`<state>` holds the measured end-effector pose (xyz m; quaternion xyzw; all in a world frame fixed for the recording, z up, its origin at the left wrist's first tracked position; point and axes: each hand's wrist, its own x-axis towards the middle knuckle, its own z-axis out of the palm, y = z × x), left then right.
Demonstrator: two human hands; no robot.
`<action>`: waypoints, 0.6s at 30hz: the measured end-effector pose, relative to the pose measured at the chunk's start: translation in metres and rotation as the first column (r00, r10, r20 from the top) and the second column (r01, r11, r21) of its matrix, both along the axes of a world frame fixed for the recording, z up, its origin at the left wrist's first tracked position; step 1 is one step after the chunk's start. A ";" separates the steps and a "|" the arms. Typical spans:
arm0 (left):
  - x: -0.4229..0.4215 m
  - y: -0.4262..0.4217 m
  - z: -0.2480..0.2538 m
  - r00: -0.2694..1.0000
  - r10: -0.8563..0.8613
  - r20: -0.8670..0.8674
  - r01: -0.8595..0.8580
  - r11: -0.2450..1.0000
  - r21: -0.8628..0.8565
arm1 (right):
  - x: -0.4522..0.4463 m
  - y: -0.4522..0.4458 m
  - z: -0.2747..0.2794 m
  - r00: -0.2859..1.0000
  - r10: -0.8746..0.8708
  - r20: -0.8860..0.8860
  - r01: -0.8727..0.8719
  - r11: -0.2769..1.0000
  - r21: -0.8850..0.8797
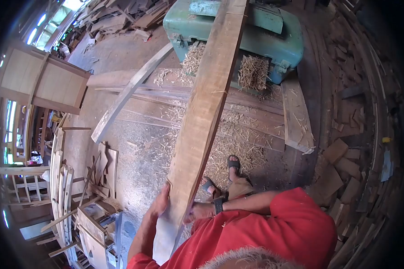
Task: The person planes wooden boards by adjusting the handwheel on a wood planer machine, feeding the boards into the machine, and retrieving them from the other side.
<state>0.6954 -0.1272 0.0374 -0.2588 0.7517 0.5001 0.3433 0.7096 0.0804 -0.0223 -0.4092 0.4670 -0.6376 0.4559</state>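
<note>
A long, thick wooden plank [196,121] runs from my body up over a green machine [283,42]. My left hand [160,200] grips the plank's left edge near its close end. On the other side, my right hand [199,211], below a dark wristwatch, holds the right edge, with its fingers partly hidden by the wood. Wood shavings [254,74] bulge from the machine's near side, right of the plank. The plank's far end passes out of the top of the view.
Shavings [231,139] cover the floor around my sandalled feet [233,165]. One loose board [131,92] slants at the left, and another board [298,119] lies at the right. Stacked offcuts [345,166] line the right side. Frames and wood pieces [92,233] stand lower left.
</note>
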 end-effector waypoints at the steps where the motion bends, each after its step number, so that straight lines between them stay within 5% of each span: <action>1: -0.003 -0.001 -0.006 1.000 0.002 0.001 -0.002 1.000 -0.002 | 0.000 -0.001 0.002 0.952 -0.069 0.300 0.041 0.994 0.097; 2: -0.011 0.000 -0.009 1.000 -0.026 -0.014 0.025 0.997 -0.072 | -0.005 -0.001 0.006 0.814 -0.155 0.559 0.048 0.978 0.202; 3: -0.018 -0.001 -0.009 0.999 -0.034 -0.023 0.031 0.993 -0.112 | -0.010 -0.002 0.010 0.825 -0.295 0.482 0.216 0.953 0.213; 6: -0.047 0.023 0.026 0.991 -0.077 -0.110 0.055 0.979 -0.196 | -0.027 0.002 0.017 0.847 -0.394 0.356 0.334 0.917 0.219; 8: -0.054 0.020 0.036 0.994 -0.092 -0.065 0.081 0.985 -0.153 | -0.040 0.011 0.034 0.812 -0.405 0.420 0.346 0.914 0.213; 10: -0.051 0.013 0.049 0.968 -0.105 -0.228 0.090 0.993 -0.075 | -0.060 0.021 0.059 0.743 -0.455 0.491 0.420 0.888 0.188; 12: -0.023 -0.020 0.056 0.980 -0.103 -0.173 0.115 0.991 0.062 | -0.079 0.029 0.072 0.719 -0.450 0.529 0.421 0.888 0.183; 14: 0.037 -0.081 0.009 0.999 0.001 -0.051 0.018 0.924 0.381 | -0.100 0.044 0.087 0.692 -0.491 0.529 0.388 0.871 0.301; 16: 0.097 -0.107 0.007 0.972 0.072 0.224 -0.157 0.907 0.391 | -0.117 0.044 0.064 0.660 -0.527 0.535 0.536 0.830 0.155; 18: 0.140 -0.114 0.014 0.948 0.128 0.292 -0.197 0.955 0.222 | -0.139 0.056 0.071 0.648 -0.570 0.505 0.567 0.804 0.179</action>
